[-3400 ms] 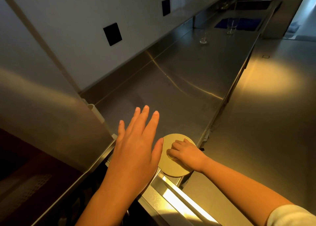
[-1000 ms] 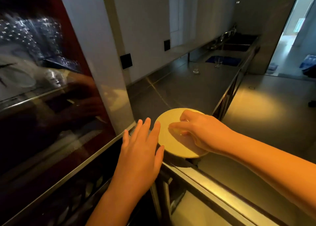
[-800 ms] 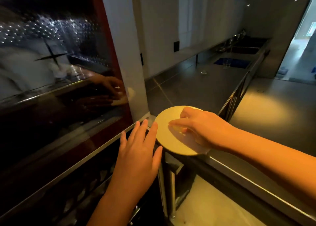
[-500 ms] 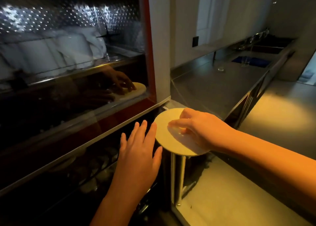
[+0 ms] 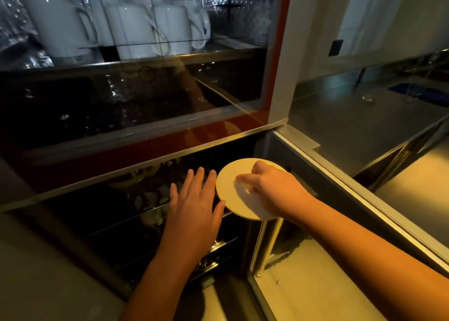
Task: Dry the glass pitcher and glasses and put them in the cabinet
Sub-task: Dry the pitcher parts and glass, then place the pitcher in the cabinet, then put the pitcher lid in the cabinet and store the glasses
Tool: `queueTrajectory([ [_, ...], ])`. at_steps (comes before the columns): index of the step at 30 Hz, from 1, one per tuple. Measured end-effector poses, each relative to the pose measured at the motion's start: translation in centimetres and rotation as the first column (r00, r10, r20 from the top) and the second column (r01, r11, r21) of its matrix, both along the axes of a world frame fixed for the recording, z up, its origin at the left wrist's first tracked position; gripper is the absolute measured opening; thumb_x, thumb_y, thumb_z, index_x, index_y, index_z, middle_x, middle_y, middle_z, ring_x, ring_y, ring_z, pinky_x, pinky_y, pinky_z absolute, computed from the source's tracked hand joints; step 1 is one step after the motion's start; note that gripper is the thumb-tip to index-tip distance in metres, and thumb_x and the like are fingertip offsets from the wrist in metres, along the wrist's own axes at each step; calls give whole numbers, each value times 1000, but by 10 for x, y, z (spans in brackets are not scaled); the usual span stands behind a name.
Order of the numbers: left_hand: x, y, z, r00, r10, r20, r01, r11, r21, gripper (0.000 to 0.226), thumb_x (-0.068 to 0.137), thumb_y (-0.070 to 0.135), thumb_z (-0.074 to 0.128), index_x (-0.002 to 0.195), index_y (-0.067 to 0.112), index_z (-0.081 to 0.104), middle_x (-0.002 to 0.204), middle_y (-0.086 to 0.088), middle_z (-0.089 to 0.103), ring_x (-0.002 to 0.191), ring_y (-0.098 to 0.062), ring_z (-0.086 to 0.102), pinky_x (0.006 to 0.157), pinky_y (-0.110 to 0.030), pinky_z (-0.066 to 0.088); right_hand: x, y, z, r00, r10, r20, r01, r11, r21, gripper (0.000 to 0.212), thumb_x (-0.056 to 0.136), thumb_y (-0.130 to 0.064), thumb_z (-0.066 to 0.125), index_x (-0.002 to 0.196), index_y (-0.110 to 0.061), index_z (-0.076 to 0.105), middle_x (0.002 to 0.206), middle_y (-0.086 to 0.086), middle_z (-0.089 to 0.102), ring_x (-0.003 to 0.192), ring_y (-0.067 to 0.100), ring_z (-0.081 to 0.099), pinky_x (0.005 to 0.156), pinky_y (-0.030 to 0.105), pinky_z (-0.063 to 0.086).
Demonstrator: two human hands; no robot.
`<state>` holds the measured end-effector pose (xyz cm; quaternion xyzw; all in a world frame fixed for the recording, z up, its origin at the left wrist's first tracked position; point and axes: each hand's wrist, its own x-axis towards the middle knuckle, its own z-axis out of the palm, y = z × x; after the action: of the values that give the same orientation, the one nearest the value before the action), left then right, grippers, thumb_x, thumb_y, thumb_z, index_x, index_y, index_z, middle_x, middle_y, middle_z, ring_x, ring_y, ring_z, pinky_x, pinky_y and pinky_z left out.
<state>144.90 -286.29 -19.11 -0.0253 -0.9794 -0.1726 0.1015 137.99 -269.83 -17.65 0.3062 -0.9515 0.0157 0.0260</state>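
While right hand [image 5: 274, 192] grips round pale disc [image 5: 239, 194], left hand [image 5: 194, 206] flat, released.

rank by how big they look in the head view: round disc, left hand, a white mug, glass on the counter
1. left hand and disc: look alike, and both are nearest
2. mug
3. glass, far off, so it may not be truly smallest

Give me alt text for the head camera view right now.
A right hand holds a pale round disc before a dark lower cabinet; the open left hand hovers beside it. White mugs sit above.
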Motion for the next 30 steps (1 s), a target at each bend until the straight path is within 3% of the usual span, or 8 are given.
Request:
queueTrajectory([
  [3,-5,-11,-12,998,56,39,-58,997,53,63,96,42,32,146,24,-3,156,4,-3,141,-11,-10,112,-36,-9,-12,-14,-13,1000,10,-3,-10,1000,6,50,90,-26,56,136,-32,38,116,6,46,105,24,52,78,33,51],
  [9,-12,-31,-54,991,130,-19,-129,991,30,63,96,45,29,146,25,-4,156,5,-3,141,-10,-11,109,-33,-13,-33,-41,-53,994,40,-104,-45,998,-46,45,95,-24,43,138,-35,35,119,4,45,106,24,51,77,31,48],
  [18,-27,-55,-130,980,151,-129,-155,988,-21,63,95,47,27,146,27,-3,155,7,-4,141,-9,-12,106,-31,-15,-42,-70,-127,991,59,-117,-62,998,-22,49,94,-29,46,138,-41,29,124,1,41,107,19,52,83,30,48],
  [24,-47,-73,-157,945,120,-305,-143,988,-53,63,93,52,30,145,19,21,151,-4,26,141,-19,17,108,-38,-2,-54,-83,-154,988,31,-152,-36,999,-28,55,93,-25,47,140,-43,23,128,-1,36,113,19,49,86,30,46],
  [26,-54,-81,-160,939,105,-327,-145,984,-101,62,94,51,30,146,23,13,152,1,19,141,-15,11,112,-39,1,-62,-90,-158,980,22,-199,-36,997,-71,51,95,-27,44,139,-44,25,127,-2,36,113,19,49,84,29,45],
  [28,-61,-90,-164,965,121,-233,-153,980,-125,62,93,51,27,146,28,3,153,7,8,141,-11,-1,113,-36,-3,-70,-98,-162,976,19,-218,-42,994,-100,50,95,-27,44,138,-46,26,127,-2,36,111,19,49,83,31,46],
  [30,-67,-98,-165,968,137,-211,-166,978,-123,61,93,51,27,145,29,4,154,8,7,141,-11,-2,113,-37,-4,-80,-107,-165,973,10,-230,-40,991,-125,50,94,-27,45,137,-48,27,126,-3,37,112,19,48,84,31,46],
])
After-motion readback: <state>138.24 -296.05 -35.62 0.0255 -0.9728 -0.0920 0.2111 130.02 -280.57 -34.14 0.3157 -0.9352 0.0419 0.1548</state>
